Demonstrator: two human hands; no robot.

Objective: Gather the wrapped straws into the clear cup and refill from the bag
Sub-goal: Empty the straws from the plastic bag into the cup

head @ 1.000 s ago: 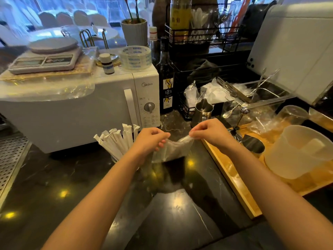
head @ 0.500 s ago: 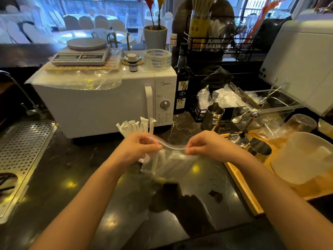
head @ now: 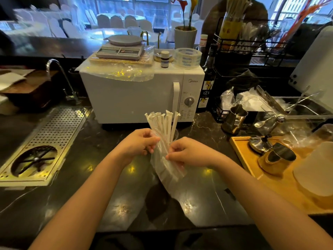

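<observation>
Nearest: two bare forearms are extended over a dark, glossy, veined stone surface (head: 75, 177). The left hand (head: 138, 147) is pinched closed on the upper edge of a clear, soft plastic zip bag (head: 167, 170) holding white paper-wrapped straws; the right hand (head: 187, 152) is closed on the same bag at its red-lined mouth. The bag is held tilted, above the surface.

Just behind the hands: a bundle of white paper-wrapped straws (head: 162, 121) is stood upright in a clear plastic cup (head: 175, 134), mostly hidden.

Step judged: opening the bag for refill. The two lips are best gripped separately near the seal and parted evenly, with the bag kept mouth-up so no straws are spilled.

Left: a perforated metal drain tray (head: 54, 134). Right: a wooden tray (head: 252, 166). Beyond: a white microwave oven (head: 129, 98). Farthest: windows and white chairs, blurred.
</observation>
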